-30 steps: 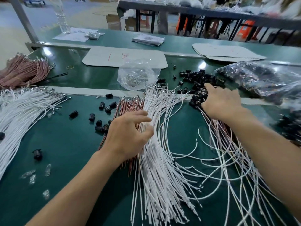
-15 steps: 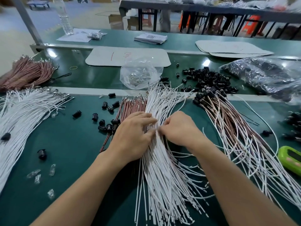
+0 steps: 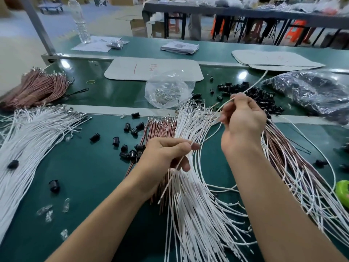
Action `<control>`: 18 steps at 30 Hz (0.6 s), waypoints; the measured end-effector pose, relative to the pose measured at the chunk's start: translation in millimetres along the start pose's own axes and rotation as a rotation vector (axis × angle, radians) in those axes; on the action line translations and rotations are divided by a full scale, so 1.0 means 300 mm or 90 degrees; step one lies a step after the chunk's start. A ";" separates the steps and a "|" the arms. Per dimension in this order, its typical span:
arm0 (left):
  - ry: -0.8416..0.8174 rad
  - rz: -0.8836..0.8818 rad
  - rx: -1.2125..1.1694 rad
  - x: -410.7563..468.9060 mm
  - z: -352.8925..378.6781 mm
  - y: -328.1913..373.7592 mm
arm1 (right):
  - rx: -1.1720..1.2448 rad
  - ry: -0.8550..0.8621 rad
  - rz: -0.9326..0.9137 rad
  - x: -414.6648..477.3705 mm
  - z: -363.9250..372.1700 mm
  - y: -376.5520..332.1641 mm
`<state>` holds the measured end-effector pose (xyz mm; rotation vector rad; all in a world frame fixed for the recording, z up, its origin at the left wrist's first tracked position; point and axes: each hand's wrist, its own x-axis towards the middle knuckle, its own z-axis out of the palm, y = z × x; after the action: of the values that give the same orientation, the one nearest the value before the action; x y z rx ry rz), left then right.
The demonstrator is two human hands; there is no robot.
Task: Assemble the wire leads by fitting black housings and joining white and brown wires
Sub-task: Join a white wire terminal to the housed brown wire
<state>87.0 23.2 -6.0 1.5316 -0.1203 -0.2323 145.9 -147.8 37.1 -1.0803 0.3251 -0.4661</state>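
Observation:
A fan of white wires lies on the green bench in front of me, with brown wires beside it on the left. My left hand is raised above the fan and pinches a thin wire that hangs down from its fingers. My right hand is lifted higher and pinches a white wire that arcs up to the right. Loose black housings lie left of the brown wires, and a heap of black housings sits behind my right hand.
Joined brown and white leads spread out on the right. More white wires and a brown bundle lie at the left. A clear bag of terminals, a dark bag and a green object also sit on the bench.
Both hands have lifted off the white wire fan. Each now pinches a wire in the air; the right hand has risen up and to the right.

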 end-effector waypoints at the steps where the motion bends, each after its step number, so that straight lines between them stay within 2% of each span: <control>1: 0.011 -0.028 -0.024 0.003 -0.006 0.003 | -0.031 -0.040 0.020 0.001 -0.002 0.008; 4: 0.099 -0.032 -0.046 0.021 -0.012 -0.002 | -0.282 -0.320 0.072 -0.059 -0.006 0.063; 5: 0.122 -0.017 -0.039 0.026 -0.010 -0.008 | -0.331 -0.388 0.069 -0.084 -0.011 0.088; 6: 0.143 -0.009 -0.028 0.030 -0.008 -0.012 | -0.342 -0.409 0.054 -0.100 -0.015 0.112; 9: 0.174 -0.064 -0.010 0.037 -0.036 -0.004 | -0.286 -0.291 -0.001 -0.109 -0.036 0.142; 12: 0.176 -0.113 -0.067 0.056 -0.091 0.000 | -0.194 -0.175 -0.006 -0.085 -0.063 0.141; 16: 0.205 -0.051 -0.004 0.065 -0.087 -0.007 | -0.228 -0.284 0.035 -0.111 -0.063 0.178; 18: 0.263 0.028 0.134 0.063 -0.085 -0.017 | -0.241 -0.286 0.030 -0.116 -0.058 0.184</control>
<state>110.7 43.7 -13.3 1.7532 0.1534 0.1378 119.1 -121.9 -19.1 -1.5049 0.0383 -0.1092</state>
